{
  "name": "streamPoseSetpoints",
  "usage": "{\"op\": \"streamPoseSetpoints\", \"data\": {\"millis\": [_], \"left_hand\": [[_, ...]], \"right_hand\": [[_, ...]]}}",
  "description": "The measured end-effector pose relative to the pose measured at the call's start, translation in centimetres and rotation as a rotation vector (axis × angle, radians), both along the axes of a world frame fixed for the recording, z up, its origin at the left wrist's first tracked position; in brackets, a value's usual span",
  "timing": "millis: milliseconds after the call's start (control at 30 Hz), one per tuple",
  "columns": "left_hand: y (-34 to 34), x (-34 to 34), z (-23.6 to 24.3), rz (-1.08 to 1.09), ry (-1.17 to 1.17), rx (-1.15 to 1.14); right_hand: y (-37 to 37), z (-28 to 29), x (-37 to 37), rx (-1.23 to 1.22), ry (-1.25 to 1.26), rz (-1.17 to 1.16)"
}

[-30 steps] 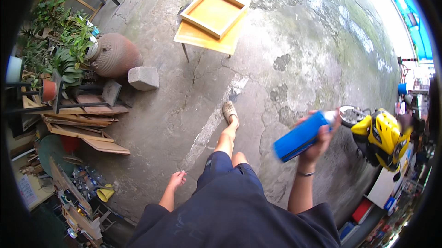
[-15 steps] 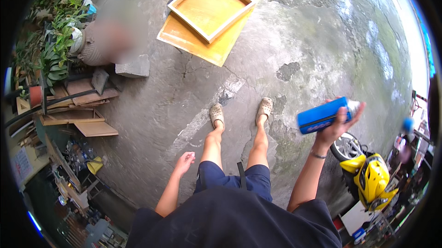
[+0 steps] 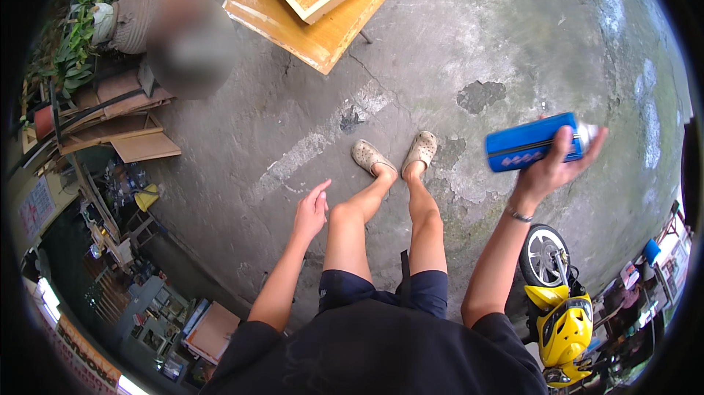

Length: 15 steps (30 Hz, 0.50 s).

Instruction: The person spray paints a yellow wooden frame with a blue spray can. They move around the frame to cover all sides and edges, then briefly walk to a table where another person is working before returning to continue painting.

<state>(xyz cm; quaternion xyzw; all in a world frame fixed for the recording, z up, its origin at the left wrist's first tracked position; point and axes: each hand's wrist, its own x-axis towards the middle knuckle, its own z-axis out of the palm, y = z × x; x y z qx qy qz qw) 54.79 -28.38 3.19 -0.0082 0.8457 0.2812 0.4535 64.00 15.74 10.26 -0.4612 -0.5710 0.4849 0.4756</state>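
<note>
Since the earlier frame, the left hand (image 3: 312, 211) has risen farther forward and the left clog (image 3: 370, 156) has moved closer to the right clog (image 3: 423, 149). That hand's fingers are partly curled; from this angle I cannot tell whether the tips meet. The grip of the right hand (image 3: 550, 171) is clamped around the blue can (image 3: 522, 148), near its white cap (image 3: 587, 133), right of the near corner of the desk (image 3: 271, 17). Held toward one end, the can could slip if the fingers loosen. Farther off, a shallow wooden frame (image 3: 309, 15) sits askew on the desk, set back from that corner; a knock there could shift it.
</note>
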Motion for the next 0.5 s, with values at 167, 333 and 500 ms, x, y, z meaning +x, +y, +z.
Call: {"op": "streamPoseSetpoints", "data": {"millis": [167, 333, 500], "left_hand": [[2.3, -1.8, -8.7, -0.102, 0.074, -0.043], [6.2, -5.1, -18.3, -0.201, -0.048, 0.126], [8.8, -9.9, -28.5, 0.098, -0.22, 0.379]], "right_hand": [[1.1, -3.7, -2.9, 0.122, 0.011, 0.134], [7.7, -9.6, -6.3, 0.546, -0.227, 0.097], [13.8, -14.3, -7.3, 0.474, -0.089, -0.1]]}}
